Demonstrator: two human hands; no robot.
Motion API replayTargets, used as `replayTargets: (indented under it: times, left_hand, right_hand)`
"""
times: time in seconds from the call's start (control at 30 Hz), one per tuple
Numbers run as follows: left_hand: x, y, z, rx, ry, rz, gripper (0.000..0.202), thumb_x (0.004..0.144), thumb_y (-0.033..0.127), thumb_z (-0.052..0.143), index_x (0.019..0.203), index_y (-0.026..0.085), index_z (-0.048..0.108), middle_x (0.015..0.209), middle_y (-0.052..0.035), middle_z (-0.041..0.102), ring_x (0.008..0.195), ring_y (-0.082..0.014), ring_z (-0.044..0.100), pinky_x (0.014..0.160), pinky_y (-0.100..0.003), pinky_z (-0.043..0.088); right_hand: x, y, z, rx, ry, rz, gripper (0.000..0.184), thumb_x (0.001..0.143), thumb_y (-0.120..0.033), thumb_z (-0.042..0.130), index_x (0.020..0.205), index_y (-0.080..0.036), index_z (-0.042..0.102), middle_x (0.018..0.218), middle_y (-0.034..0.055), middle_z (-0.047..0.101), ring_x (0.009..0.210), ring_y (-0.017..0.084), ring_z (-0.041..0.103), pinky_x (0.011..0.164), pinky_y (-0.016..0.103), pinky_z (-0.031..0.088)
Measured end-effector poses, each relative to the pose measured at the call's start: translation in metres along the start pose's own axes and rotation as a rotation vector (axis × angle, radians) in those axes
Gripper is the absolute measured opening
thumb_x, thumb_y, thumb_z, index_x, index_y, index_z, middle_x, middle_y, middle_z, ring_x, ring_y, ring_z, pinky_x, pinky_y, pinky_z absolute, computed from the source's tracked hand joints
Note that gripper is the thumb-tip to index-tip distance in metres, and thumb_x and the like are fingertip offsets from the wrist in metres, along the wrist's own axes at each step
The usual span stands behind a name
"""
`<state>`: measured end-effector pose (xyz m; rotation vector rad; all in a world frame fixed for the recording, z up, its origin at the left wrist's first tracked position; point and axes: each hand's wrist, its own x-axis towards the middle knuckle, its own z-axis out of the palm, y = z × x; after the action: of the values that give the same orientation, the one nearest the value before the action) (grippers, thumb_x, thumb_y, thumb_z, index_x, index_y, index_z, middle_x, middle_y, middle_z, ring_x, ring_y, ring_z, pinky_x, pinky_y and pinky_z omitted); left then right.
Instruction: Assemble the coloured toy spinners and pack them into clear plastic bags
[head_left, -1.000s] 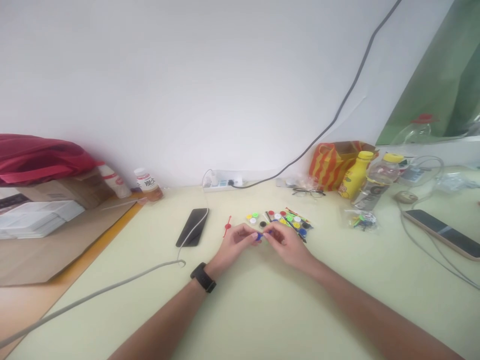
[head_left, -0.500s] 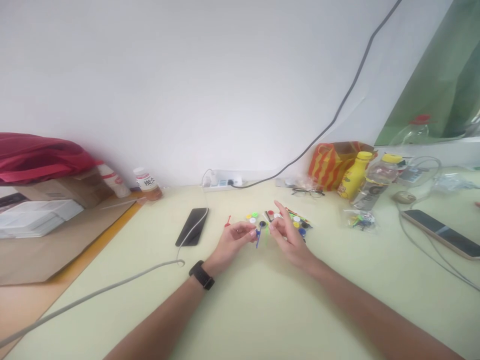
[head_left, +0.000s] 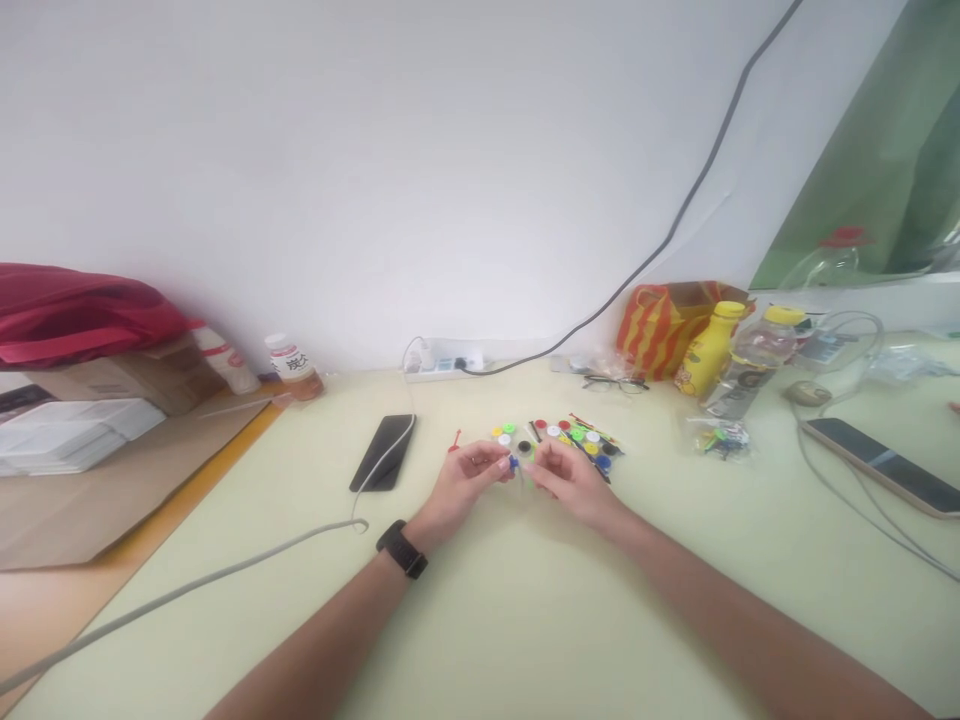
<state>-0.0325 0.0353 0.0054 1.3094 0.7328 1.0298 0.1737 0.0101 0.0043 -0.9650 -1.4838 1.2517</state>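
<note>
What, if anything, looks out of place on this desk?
Nothing spilled or broken. One red stick piece lies alone, left of the coloured caps, beside the left hand, which pinches a small blue piece. The clear bottle at the right leans steeply, perhaps only lens distortion.

— Any writing to read out there?
— One spot: the small bottle (head_left: 292, 366) by the wall, far left on the counter. Its white label has big dark characters, Chinese by the look, too blurred for me to read for certain.
— The yellow bottle (head_left: 709, 350)?
— Printed patches, all smear from here.
— And what you're holding?
— The blue piece (head_left: 514, 462) pinched in my left hand (head_left: 469, 482) is too small to show any marking.
</note>
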Motion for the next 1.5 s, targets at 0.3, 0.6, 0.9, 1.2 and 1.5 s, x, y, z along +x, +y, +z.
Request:
replayTargets:
  times: [0.3, 0.6, 0.9, 1.2, 1.5]
  left_hand:
    - [-0.002, 0.003, 0.003, 0.008, -0.099, -0.034, 0.028, 0.084, 0.036, 0.081, 0.102, 0.016, 0.075, 0.1, -0.0082, 0.072, 0.094, -0.0203, 0.067, 0.092, -0.038, 0.054]
    - [-0.001, 0.001, 0.001, -0.006, -0.048, -0.041, 0.029, 0.08, 0.035, 0.085, 0.098, 0.015, 0.075, 0.097, -0.0072, 0.073, 0.089, -0.019, 0.068, 0.091, -0.038, 0.055]
    - [-0.003, 0.003, 0.003, 0.017, 0.001, -0.069, 0.032, 0.074, 0.035, 0.089, 0.095, 0.015, 0.074, 0.096, -0.009, 0.075, 0.09, -0.0203, 0.071, 0.09, -0.035, 0.055]
    - [-0.001, 0.0, 0.0, 0.033, -0.027, -0.03, 0.032, 0.084, 0.038, 0.08, 0.107, 0.016, 0.077, 0.104, -0.0108, 0.075, 0.094, -0.0209, 0.068, 0.09, -0.036, 0.054]
    - [0.0, 0.0, 0.001, -0.02, 0.032, -0.034, 0.032, 0.079, 0.037, 0.085, 0.102, 0.016, 0.079, 0.104, -0.0106, 0.076, 0.093, -0.0205, 0.069, 0.089, -0.036, 0.054]
  right_hand:
    - [-0.003, 0.006, 0.002, 0.005, -0.026, -0.014, 0.034, 0.089, -0.052, 0.07, 0.099, -0.023, 0.053, 0.086, 0.0001, 0.063, 0.071, 0.015, 0.058, 0.06, 0.026, 0.042]
    - [-0.003, -0.006, 0.0, 0.073, 0.106, 0.008, 0.044, 0.093, -0.056, 0.061, 0.125, -0.026, 0.057, 0.071, -0.0048, 0.044, 0.059, 0.013, 0.04, 0.056, 0.027, 0.035]
    - [-0.004, -0.02, -0.014, 0.136, 0.145, -0.058, 0.041, 0.091, -0.055, 0.061, 0.075, -0.02, 0.072, 0.061, -0.0014, 0.038, 0.061, 0.015, 0.037, 0.057, 0.03, 0.033]
    - [-0.003, -0.005, -0.001, 0.068, 0.051, -0.005, 0.049, 0.089, -0.052, 0.067, 0.13, -0.026, 0.059, 0.111, 0.0069, 0.066, 0.067, 0.013, 0.055, 0.061, 0.03, 0.049]
    - [-0.006, -0.005, 0.001, -0.043, 0.115, -0.093, 0.069, 0.091, -0.049, 0.066, 0.15, -0.032, 0.035, 0.15, 0.0152, 0.048, 0.079, 0.014, 0.062, 0.075, 0.035, 0.056]
